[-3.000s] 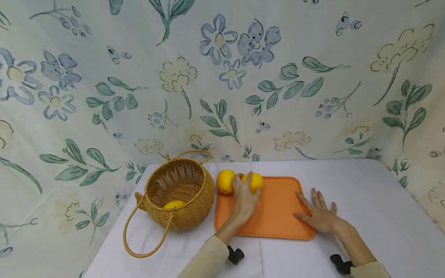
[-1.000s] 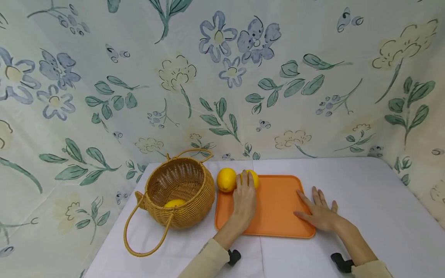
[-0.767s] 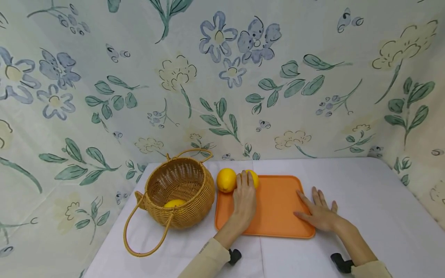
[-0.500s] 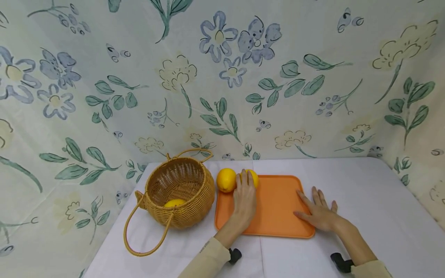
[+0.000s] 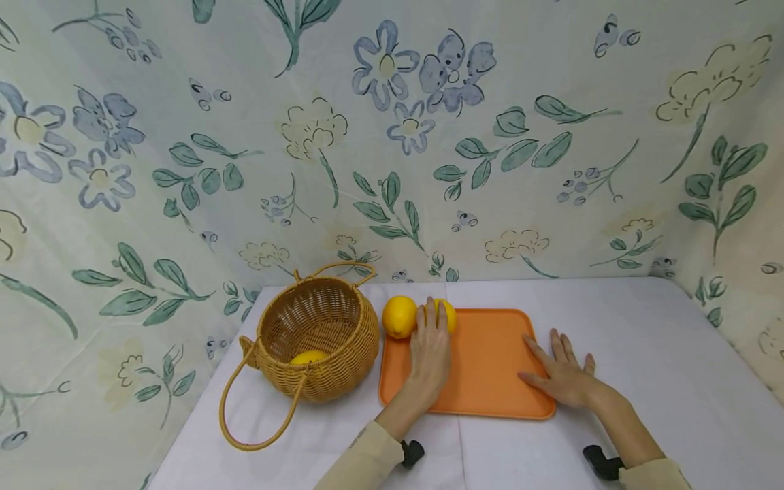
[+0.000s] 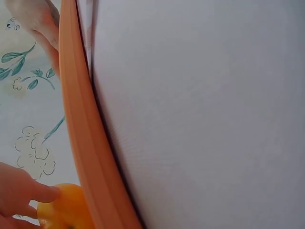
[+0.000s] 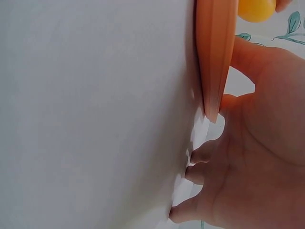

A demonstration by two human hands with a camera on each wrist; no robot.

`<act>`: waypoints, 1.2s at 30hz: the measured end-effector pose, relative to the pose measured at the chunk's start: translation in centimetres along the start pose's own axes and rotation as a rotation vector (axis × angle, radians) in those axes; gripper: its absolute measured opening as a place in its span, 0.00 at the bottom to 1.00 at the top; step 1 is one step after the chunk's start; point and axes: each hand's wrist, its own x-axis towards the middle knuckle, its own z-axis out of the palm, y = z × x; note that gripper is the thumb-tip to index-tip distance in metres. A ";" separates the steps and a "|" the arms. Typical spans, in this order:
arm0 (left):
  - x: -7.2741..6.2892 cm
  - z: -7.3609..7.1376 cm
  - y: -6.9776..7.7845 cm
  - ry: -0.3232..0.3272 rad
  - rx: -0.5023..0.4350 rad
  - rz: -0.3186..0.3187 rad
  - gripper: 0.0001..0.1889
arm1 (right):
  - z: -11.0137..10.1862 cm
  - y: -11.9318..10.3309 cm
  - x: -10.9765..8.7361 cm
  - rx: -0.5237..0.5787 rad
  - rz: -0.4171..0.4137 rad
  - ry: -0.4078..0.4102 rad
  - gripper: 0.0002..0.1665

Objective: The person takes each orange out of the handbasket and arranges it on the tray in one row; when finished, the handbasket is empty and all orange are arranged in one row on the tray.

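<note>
My left hand (image 5: 431, 354) holds a lemon (image 5: 450, 316) at the back left of an orange tray (image 5: 490, 361). Its fingers reach over the fruit's top and partly cover it; in the left wrist view the thumb touches the lemon (image 6: 69, 207). Just left of this lemon, a second lemon (image 5: 399, 317) sits at the tray's corner. Spread fingers mark my right hand (image 5: 566, 381), which rests at the tray's right edge. In the right wrist view, that hand's thumb side meets the tray rim (image 7: 217, 57), and other fingertips press on the tablecloth.
Left of the tray stands a round wicker basket (image 5: 349, 367) with one lemon (image 5: 308, 358) visible inside. One of its handles (image 5: 245, 448) hangs down toward the front. White cloth (image 5: 661, 354) covers the table, and a floral curtain (image 5: 392, 170) rises behind.
Compared with three seconds ago, the left hand has turned and its fingers have drawn together over the lemon, which sits slightly farther left. Over the last second nothing visibly moves; the right hand stays put.
</note>
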 end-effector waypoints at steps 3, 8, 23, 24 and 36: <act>0.0 -0.1 0.0 0.000 -0.007 0.007 0.35 | 0.0 0.0 0.0 0.002 0.000 0.004 0.54; 0.0 -0.2 0.1 -0.016 -0.008 0.009 0.36 | 0.0 0.1 -0.2 0.022 -0.004 0.008 0.54; 0.7 -4.4 -1.5 -0.104 -0.214 0.014 0.36 | 0.7 1.4 0.5 0.054 -0.026 0.025 0.57; 0.9 -5.1 -1.9 -0.111 -0.273 0.015 0.35 | 0.9 1.7 0.7 0.049 -0.025 0.028 0.57; 3.3 -14.6 -11.0 -0.172 -0.755 -0.066 0.25 | 0.4 0.7 0.2 0.048 -0.008 -0.001 0.56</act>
